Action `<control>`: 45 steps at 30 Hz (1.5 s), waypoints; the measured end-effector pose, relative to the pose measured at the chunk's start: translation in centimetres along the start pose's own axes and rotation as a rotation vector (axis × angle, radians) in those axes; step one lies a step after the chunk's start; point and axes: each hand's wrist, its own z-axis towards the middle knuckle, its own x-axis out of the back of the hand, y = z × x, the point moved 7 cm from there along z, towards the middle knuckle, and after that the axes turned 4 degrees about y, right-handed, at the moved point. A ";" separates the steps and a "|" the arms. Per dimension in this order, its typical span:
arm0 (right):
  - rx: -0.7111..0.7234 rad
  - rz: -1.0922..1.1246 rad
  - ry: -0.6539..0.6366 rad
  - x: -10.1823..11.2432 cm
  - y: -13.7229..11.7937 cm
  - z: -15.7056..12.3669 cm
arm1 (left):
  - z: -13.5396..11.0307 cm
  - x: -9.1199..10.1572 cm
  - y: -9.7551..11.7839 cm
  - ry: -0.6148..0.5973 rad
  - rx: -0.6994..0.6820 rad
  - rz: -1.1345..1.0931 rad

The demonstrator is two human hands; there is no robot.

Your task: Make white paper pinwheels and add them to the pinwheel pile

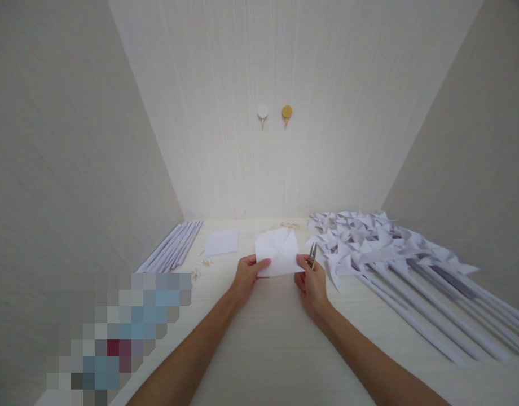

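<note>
One paper sheet [278, 252] stretches sideways between my left hand [246, 277] and right hand [313, 282], each pinching a near corner; the right also holds, seemingly, scissors [312, 254].

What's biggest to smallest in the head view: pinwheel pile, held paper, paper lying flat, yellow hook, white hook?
1. Pinwheel pile
2. Held paper
3. Paper lying flat
4. Yellow hook and white hook: too alike to rank
</note>
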 end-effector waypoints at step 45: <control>0.277 -0.646 -0.483 -3.4 0.5 -1.8 | -0.2 0.5 -0.2 0.180 -0.100 -0.054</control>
